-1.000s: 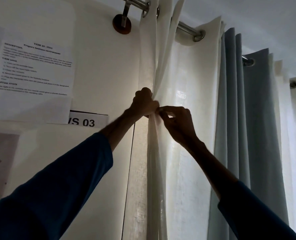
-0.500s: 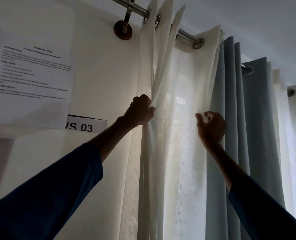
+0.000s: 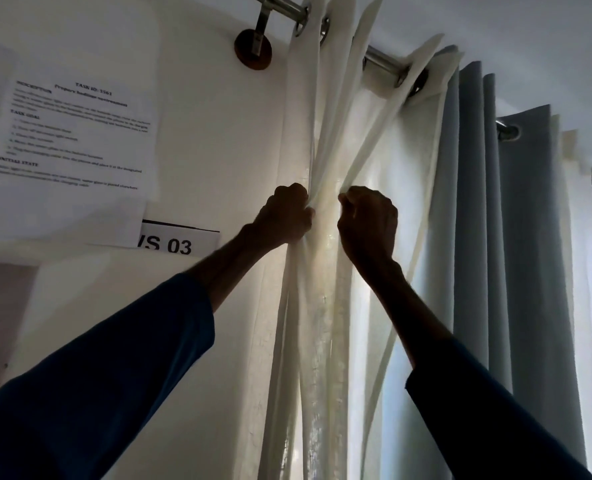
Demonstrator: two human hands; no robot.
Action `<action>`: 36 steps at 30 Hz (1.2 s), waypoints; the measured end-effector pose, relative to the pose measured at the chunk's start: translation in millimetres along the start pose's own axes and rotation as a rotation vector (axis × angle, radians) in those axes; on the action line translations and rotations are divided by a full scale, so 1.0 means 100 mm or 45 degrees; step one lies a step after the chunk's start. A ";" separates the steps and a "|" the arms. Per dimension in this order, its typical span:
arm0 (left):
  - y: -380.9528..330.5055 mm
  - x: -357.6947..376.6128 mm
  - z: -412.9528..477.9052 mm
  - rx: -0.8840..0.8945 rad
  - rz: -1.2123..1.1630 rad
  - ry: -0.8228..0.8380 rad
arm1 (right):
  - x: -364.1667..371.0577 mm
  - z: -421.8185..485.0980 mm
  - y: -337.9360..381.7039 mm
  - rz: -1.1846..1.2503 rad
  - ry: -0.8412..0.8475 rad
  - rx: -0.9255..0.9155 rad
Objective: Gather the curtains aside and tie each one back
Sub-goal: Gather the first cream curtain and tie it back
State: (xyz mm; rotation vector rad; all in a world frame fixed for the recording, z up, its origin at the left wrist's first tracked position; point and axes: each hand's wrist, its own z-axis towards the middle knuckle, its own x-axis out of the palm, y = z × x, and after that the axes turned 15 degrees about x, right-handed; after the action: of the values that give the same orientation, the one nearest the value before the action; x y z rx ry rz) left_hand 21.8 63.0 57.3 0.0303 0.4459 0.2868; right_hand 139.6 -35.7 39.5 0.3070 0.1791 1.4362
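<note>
Both the left grip (image 3: 284,218) and right grip (image 3: 367,225) clutch the white curtain (image 3: 325,306), bunched between them.

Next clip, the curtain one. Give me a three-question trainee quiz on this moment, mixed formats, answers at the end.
1. True or false: the left hand and the right hand both grip folds of the white curtain.
2. Which curtain hangs untouched to the right of the hands? A) grey curtain B) red curtain C) green curtain
3. Fill in: the white curtain hangs by metal eyelets from a metal ____.

Key: 1 true; 2 A; 3 rod.
</note>
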 end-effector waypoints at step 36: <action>-0.58 -0.13 0.05 -0.237 -0.579 -0.031 | -0.27 -0.48 -0.02 0.194 0.200 -0.112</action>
State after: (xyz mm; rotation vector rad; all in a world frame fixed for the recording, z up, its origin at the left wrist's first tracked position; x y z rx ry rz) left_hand 28.6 3.9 62.1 -0.2470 0.3888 -0.1201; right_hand 123.3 -58.1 -8.8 0.1375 0.2234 1.6156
